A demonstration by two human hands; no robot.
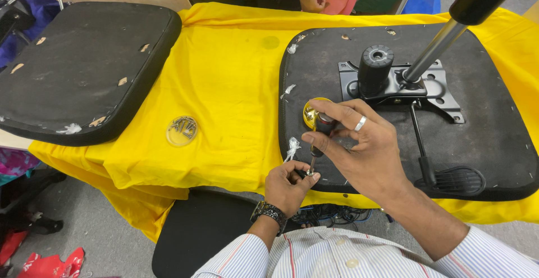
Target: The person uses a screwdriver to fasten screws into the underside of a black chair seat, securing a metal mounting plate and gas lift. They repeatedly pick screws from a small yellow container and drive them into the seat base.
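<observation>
My right hand (359,149) grips a screwdriver with a yellow-and-black handle (312,117), held upright over the near-left edge of an upturned black chair seat (494,143). My left hand (287,185) pinches the lower end of the screwdriver's metal shaft (311,163), fingers closed around the tip at the seat's edge. Whether a screw is under the fingers I cannot see. A ring is on my right hand and a watch on my left wrist.
A metal mechanism plate (393,84) with a black cylinder, a gas-lift rod (435,45) and a lever is bolted to the seat. A second black seat pad (84,64) lies left on the yellow cloth (224,87). A small clear round lid (182,130) holds screws. Another person stands at the far side.
</observation>
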